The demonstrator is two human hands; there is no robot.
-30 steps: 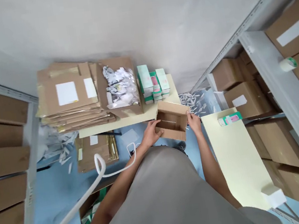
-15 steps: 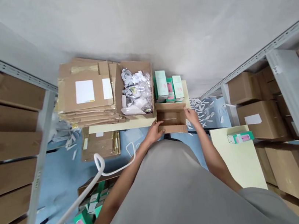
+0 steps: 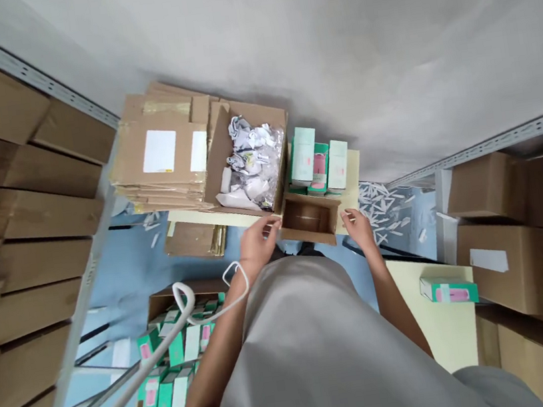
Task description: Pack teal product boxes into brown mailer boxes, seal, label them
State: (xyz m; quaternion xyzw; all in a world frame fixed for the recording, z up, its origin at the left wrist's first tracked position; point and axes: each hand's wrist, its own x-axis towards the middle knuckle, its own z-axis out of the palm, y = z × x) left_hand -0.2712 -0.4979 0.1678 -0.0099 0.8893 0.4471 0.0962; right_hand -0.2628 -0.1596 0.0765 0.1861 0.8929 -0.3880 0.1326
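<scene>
A small open cardboard box (image 3: pixel 310 217) stands on the front edge of a pale yellow table (image 3: pixel 353 166). My left hand (image 3: pixel 257 242) is at the box's left wall, its fingers curled against the corner. On the other side my right hand (image 3: pixel 360 228) is just off the box's right side, its fingers loosely spread and holding nothing. Behind the box stand a few green and white product boxes (image 3: pixel 319 163).
A stack of flattened cartons (image 3: pixel 158 155) and an open carton of crumpled wrappers (image 3: pixel 252 159) fill the table's left part. On the floor, a carton (image 3: pixel 177 358) holds several green boxes. A second yellow table (image 3: pixel 444 320) bears one green box (image 3: pixel 448 290). Shelves of cartons flank both sides.
The small box has gone forward from in front of my body onto the table edge. My right hand has come off its side. My view has swung to the left.
</scene>
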